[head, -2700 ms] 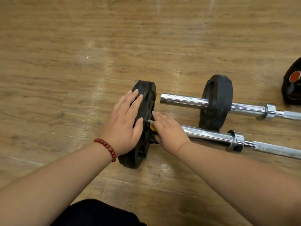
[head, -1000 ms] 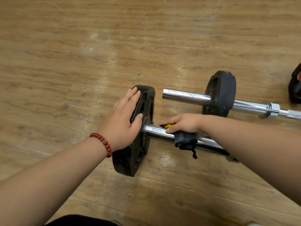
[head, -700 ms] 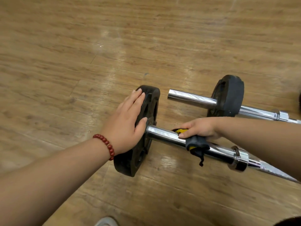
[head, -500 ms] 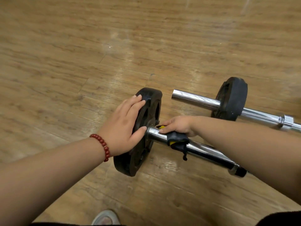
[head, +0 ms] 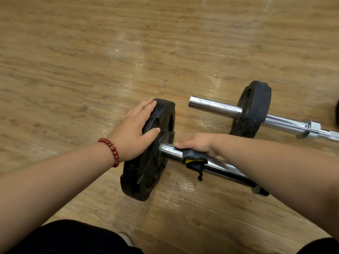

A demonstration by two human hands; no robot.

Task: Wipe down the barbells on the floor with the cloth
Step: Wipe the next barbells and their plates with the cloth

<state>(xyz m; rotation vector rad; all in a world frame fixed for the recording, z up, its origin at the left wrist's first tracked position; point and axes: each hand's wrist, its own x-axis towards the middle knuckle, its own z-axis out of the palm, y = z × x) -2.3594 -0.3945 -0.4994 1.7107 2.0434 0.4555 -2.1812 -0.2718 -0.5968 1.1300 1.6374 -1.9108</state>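
Barbell (head: 169, 152) at centre frame, on the floor (head: 73, 61), is gripped through the cloth (head: 192, 159) by the right hand (head: 200, 144), fingers curled round both. Its plate (head: 146, 173) is steadied by the left hand (head: 134, 131), fingers straight. Firm pressure should be applied and the underside covered. Its far end is hidden by the forearm (head: 266, 162); the second barbell (head: 216, 108) is cut off at right.

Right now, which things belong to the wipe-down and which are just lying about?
In the job:
cloth, held by right hand on near barbell
left hand flat on its plate
far barbell, also due a wipe

Lying about:
dark object cut off at right edge
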